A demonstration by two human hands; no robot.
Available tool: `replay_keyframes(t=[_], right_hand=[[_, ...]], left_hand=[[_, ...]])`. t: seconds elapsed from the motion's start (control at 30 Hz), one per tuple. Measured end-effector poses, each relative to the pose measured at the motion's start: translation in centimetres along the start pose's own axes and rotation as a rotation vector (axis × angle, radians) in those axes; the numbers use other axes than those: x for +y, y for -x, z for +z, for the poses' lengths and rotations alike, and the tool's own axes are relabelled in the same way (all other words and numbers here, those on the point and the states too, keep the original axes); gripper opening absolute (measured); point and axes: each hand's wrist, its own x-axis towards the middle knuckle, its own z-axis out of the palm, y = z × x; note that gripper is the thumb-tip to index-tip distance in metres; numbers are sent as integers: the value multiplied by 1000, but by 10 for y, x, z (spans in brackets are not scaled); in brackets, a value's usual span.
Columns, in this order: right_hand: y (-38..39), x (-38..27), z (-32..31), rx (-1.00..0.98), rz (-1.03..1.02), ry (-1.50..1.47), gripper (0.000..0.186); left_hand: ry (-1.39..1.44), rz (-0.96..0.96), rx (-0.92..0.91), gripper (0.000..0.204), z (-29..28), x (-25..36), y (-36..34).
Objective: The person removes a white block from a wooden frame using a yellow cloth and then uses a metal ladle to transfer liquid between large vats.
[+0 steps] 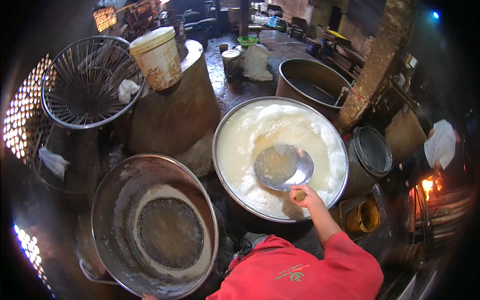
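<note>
My right hand [303, 194] is closed round the handle of a large steel ladle [295, 167]. The ladle's bowl sits in a wide steel vat [225, 125] of pale, milky liquid with thick white foam, and holds some cloudy liquid. To the left stands a second large steel pot [107, 190] with pale residue round the inside of its bottom. My left hand [149, 296] is at this pot's near rim, mostly cut off by the lower edge, so its grip is unclear.
A slatted metal basket [60, 65] and a lidded white bucket [155, 65] sit at back left. Behind the vat stands another pot [295, 65]. At right are a concrete post [375, 60], a dark barrel [372, 150], a yellow bucket [360, 216] and burning firewood [427, 187] near a white cloth [440, 140].
</note>
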Motion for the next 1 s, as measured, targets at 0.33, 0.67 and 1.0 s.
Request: replay_keyframes(t=[0.33,0.67,1.0], right_hand=[[118,-60,-39,339,-347,419,15],[140,-45,102,277,-1276,589,24],[-85,223,232,-216,-207,874,19]], left_hand=[[-55,-53,-86,53,-10,-43,-33],[-22,-54,-90,49,-7,-49,-22],[93,-81,-121,46,-6,-40,-18]])
